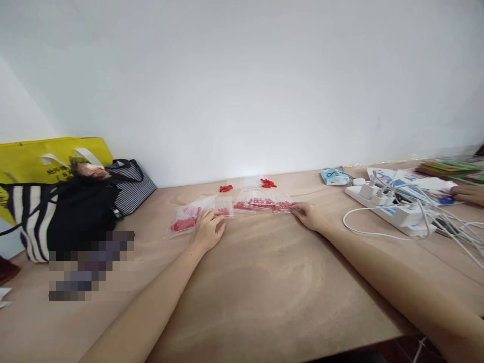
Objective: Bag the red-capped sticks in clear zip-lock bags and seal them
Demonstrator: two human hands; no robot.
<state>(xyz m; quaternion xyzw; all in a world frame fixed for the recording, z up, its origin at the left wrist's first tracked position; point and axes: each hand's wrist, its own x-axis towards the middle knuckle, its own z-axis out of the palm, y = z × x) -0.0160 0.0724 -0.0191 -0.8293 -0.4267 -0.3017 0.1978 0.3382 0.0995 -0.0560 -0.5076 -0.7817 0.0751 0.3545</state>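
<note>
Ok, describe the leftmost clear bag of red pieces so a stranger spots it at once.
Find the wooden table against the pale wall. Right of the black-and-white bag is the left hand; the clear bag just left of it, with red pieces inside, lies further left than every other such bag.

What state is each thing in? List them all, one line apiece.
Left hand, fingers bent, at the left clear bags
Right hand, fingertips at the edge of the right clear bags
Left clear bags, holding red pieces; seals too small to tell
Right clear bags, overlapping, red pieces inside
Power strip, chargers plugged in, red light lit
Yellow bag, upright
Striped bag, tilted
</note>
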